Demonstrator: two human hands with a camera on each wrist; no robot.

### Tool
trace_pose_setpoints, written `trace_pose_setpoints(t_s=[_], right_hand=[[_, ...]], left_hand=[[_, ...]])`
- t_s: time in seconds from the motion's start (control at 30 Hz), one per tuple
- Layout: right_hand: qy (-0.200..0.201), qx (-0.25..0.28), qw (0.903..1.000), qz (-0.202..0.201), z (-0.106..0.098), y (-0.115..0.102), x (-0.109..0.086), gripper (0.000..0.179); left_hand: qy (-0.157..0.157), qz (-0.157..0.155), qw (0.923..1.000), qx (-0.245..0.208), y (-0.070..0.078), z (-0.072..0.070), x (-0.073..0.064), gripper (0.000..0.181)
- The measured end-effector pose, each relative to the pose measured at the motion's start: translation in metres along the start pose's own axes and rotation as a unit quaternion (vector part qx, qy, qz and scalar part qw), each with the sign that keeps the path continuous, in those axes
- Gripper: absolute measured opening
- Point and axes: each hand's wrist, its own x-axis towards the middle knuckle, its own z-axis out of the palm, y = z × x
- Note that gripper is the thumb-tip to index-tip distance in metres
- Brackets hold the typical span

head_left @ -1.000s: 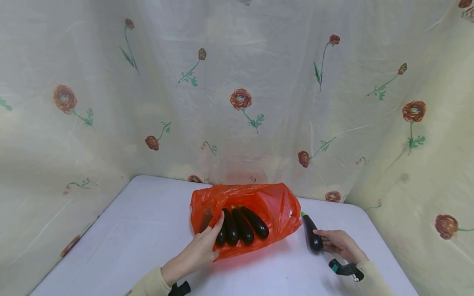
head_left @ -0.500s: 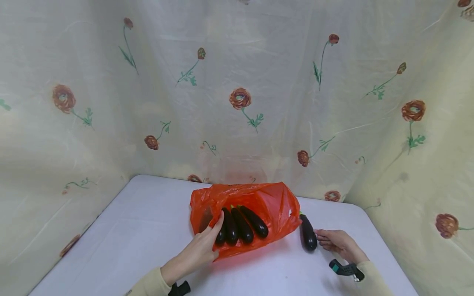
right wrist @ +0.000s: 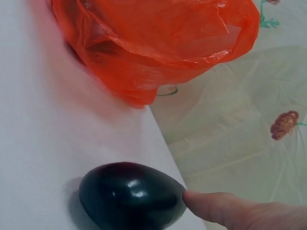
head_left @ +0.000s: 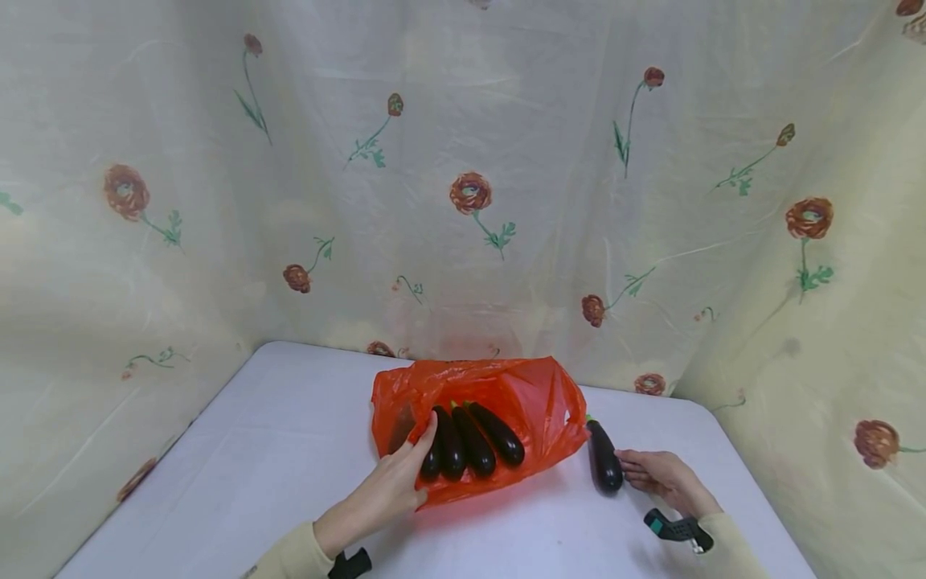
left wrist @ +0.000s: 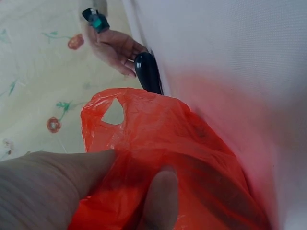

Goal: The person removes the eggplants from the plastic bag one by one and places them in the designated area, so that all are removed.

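An orange-red plastic bag point(head_left: 535, 394) lies on the table with its mouth spread toward me. Several dark eggplants point(head_left: 473, 442) rest side by side inside it. My left hand point(head_left: 391, 482) pinches the left edge of the bag's mouth; the left wrist view shows thumb and finger against the thin red film. To the right of the bag a single eggplant point(head_left: 604, 458) lies on the tabletop, its green stem end pointing away. My right hand point(head_left: 661, 474) is beside it, a fingertip touching the side of this eggplant point(right wrist: 129, 196), with no fingers wrapped round it.
The table point(head_left: 289, 434) has a white cover. A floral plastic curtain point(head_left: 542, 281) hangs behind it and along both sides. Each wrist carries a black strap mount point(head_left: 676, 528).
The lone eggplant rolled left, then slightly back right, ending a little left of its first place. My right hand stayed nearly where it was. The left hand and bag have hardly moved.
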Motion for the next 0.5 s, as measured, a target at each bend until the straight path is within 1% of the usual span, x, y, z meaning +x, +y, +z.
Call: trace_pose_setpoints(t_s=[0.1,0.27,0.37,0.5], right_hand=[[-0.001,-0.001,1.0000,-0.003,-0.0008,0.0006,-0.0009,0.060],[-0.015,0.016,0.9996,-0.018,-0.0035,0.0025,-0.0002,0.053],[-0.021,0.027,0.9993,-0.018,-0.0050,0.0027,0.0008,0.052],[-0.023,0.025,0.9993,-0.016,-0.0071,0.0023,0.0002,0.053]], left_hand=[[-0.003,-0.004,1.0000,-0.003,0.0012,-0.0012,-0.0001,0.109],[-0.007,-0.010,0.9999,-0.005,0.0020,-0.0018,0.0001,0.108],[-0.006,-0.009,0.9999,-0.002,0.0018,-0.0018,0.0004,0.107],[-0.005,-0.003,1.0000,0.000,0.0014,-0.0014,0.0001,0.108]])
